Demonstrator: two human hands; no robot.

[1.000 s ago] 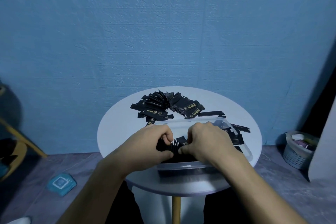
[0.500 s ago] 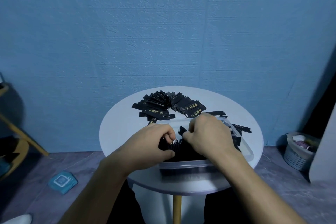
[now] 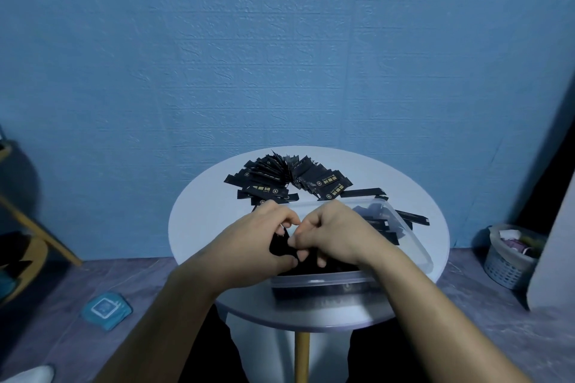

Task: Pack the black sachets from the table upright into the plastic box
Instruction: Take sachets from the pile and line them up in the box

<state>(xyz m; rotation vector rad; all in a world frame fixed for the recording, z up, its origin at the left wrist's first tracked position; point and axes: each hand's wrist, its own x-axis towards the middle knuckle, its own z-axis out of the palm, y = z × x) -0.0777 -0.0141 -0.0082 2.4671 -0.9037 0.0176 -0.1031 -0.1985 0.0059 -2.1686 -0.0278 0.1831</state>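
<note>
Both hands, left hand and right hand, having drawn closer together, are pinching sachets standing in the plastic box

The room was dim, with a cool blue cast. Soft shadow pooled on the wall left and right of the table. Wide-angle bending curved the edges; fine detail looked soft and slightly smeared.
</note>
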